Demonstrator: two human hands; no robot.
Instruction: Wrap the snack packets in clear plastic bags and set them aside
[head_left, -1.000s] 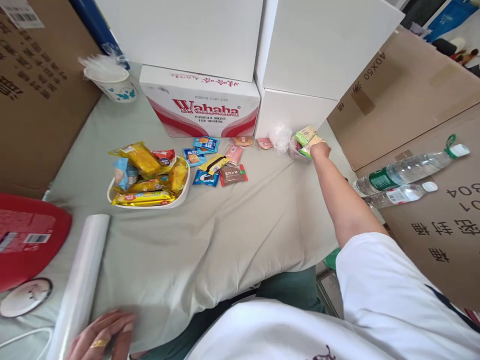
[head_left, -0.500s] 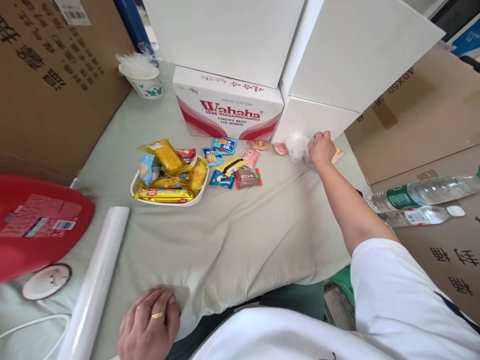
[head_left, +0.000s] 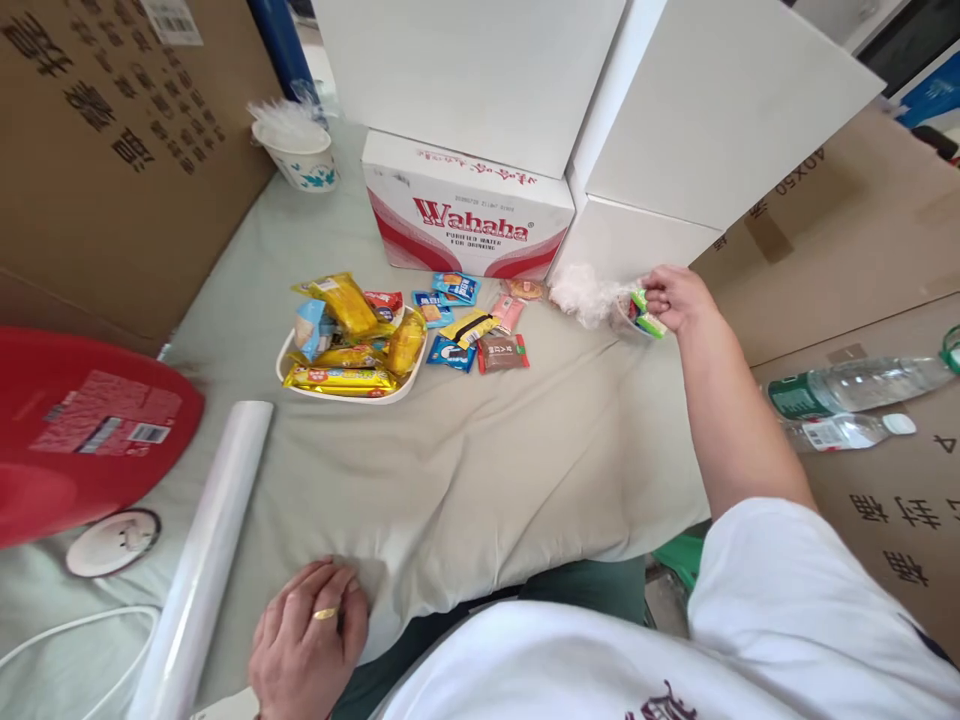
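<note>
My right hand [head_left: 673,298] is at the back right of the cloth, its fingers pinched together beside a small clear container [head_left: 624,318]. Green-edged packets [head_left: 646,316] show at that container, close under my fingertips. Crumpled clear plastic film [head_left: 583,292] lies just left of it and stretches toward my fingers; what exactly they grip is unclear. My left hand [head_left: 309,635], a gold ring on one finger, rests palm down at the front edge with its fingers curled, holding nothing. A white dish [head_left: 409,392] heaped with yellow snack packets [head_left: 341,382] stands left of centre.
Several small packets, including a brown one [head_left: 504,353], lie right of the dish. Behind them stands a Wahaha box [head_left: 469,220]. At left are a paper cup [head_left: 300,165], a red object [head_left: 97,430] and a white roll [head_left: 206,560]. Bottles [head_left: 855,388] appear at right.
My right hand has moved slightly right, and the green-edged packets and clear container now show beneath it. The plastic film spreads wider to the left. My left hand stays resting.
</note>
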